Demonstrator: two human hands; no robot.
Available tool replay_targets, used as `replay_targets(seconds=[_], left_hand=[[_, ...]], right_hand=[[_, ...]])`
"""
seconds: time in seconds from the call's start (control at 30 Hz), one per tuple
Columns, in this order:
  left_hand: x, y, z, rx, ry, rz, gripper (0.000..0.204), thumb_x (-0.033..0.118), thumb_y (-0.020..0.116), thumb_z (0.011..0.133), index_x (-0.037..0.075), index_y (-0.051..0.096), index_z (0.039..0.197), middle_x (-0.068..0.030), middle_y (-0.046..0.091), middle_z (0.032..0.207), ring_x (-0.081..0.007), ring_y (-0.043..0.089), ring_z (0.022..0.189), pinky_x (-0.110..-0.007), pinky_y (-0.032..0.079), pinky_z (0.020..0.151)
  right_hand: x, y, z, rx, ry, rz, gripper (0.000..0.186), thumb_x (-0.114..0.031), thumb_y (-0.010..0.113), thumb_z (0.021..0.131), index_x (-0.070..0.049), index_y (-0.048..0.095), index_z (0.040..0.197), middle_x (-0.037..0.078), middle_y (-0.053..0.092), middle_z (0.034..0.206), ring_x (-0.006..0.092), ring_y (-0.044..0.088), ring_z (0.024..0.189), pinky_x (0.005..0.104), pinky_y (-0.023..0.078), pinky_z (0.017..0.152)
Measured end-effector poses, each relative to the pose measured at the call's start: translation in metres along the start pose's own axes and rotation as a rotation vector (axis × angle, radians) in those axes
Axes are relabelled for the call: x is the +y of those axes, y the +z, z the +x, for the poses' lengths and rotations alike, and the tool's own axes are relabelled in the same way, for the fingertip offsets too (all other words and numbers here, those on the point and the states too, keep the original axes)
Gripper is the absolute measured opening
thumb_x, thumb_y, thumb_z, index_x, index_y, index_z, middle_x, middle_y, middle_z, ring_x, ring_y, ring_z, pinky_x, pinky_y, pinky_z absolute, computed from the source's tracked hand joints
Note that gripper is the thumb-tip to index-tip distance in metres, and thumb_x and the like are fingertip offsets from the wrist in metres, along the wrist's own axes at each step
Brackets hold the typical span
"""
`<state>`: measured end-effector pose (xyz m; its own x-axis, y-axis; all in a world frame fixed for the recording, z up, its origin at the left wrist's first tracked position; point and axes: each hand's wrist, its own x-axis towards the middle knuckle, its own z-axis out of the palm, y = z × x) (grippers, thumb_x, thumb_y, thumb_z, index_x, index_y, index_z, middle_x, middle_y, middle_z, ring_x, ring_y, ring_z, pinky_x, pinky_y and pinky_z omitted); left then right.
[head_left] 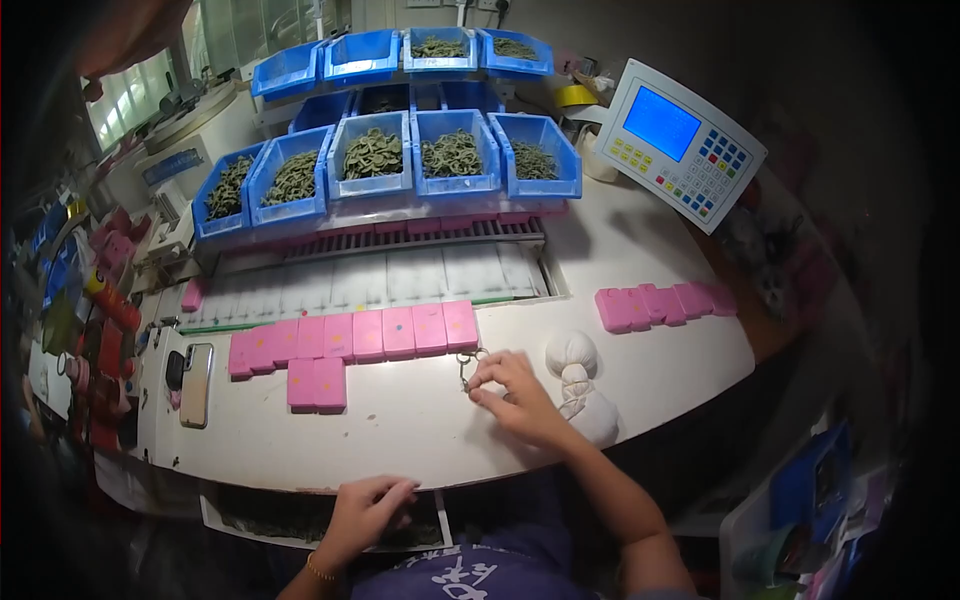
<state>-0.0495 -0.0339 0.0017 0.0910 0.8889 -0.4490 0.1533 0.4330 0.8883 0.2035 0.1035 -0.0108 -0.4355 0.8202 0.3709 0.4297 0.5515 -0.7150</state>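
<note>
My right hand [510, 395] reaches over the white tabletop [400, 440] from the lower right. Its thumb and forefinger are closed in a pinch at a small grey-green ring-shaped piece [465, 368], which lies just past the fingertips; whatever sits between them is too small to make out. By the table's front edge, my left hand [365, 515] hovers with its thumb stretched out apart from loosely bent fingers, and nothing shows in it. A row of pink blocks [368, 332] stands beyond the hands, with two more pink blocks [316, 383] in front of it.
Blue bins [375, 185] with grey-green small parts rise in tiers at the back. Beside my right hand is a white cloth bag [590, 415]. Farther right are more pink blocks [660, 305] and a keypad panel with a blue screen [660, 123]. A phone [196, 386] lies at left.
</note>
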Motion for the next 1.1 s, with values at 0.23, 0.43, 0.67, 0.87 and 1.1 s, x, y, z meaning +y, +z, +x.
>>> replay_targets(seconds=[0.23,0.43,0.67,0.87,1.1], left_hand=[[0.036,0.036,0.031,-0.189,0.177,-0.404,0.03,0.019,0.058,0.101,-0.005,0.067,0.116,-0.0082,0.069,0.088,-0.0128,0.066,0.077,-0.024,0.054,0.065],[0.032,0.042,0.032,-0.167,0.215,-0.371,0.026,0.016,0.06,0.099,-0.005,0.068,0.113,-0.0075,0.067,0.084,-0.0116,0.064,0.071,-0.023,0.052,0.063],[0.025,0.054,0.031,-0.036,0.288,-0.269,0.013,0.01,0.066,0.093,-0.003,0.069,0.095,-0.0073,0.067,0.08,-0.0134,0.065,0.065,-0.025,0.052,0.059],[0.014,0.053,0.025,0.332,0.688,0.551,0.008,0.009,0.074,0.078,0.005,0.067,0.081,-0.0078,0.061,0.07,-0.0209,0.061,0.057,-0.031,0.048,0.052],[-0.002,0.001,-0.01,0.152,0.31,0.816,0.015,0.018,0.074,0.079,0.004,0.068,0.076,-0.0115,0.065,0.073,-0.0278,0.063,0.059,-0.037,0.051,0.058]], right_hand=[[-0.049,0.032,-0.047,-0.091,0.603,1.561,0.015,-0.014,0.058,0.1,-0.003,0.063,0.108,0.003,0.054,0.12,0.0115,0.051,0.114,0.0314,0.041,0.1],[-0.046,0.036,-0.054,-0.048,0.59,1.53,0.014,-0.01,0.057,0.099,-0.003,0.063,0.11,0.004,0.049,0.127,0.0106,0.051,0.112,0.0294,0.042,0.1],[-0.06,0.042,-0.056,0.116,0.452,1.127,0.011,-0.003,0.062,0.093,-0.004,0.064,0.104,0.005,0.054,0.116,0.017,0.052,0.109,0.0324,0.044,0.092],[-0.07,0.029,-0.056,0.26,-0.142,-0.152,0.024,0.002,0.07,0.076,-0.009,0.065,0.097,0.008,0.058,0.102,0.0309,0.053,0.1,0.0423,0.042,0.09],[-0.011,0.005,-0.044,0.347,0.072,-0.511,0.015,-0.008,0.071,0.079,-0.008,0.069,0.094,0.005,0.064,0.099,0.0283,0.055,0.099,0.0417,0.043,0.089]])
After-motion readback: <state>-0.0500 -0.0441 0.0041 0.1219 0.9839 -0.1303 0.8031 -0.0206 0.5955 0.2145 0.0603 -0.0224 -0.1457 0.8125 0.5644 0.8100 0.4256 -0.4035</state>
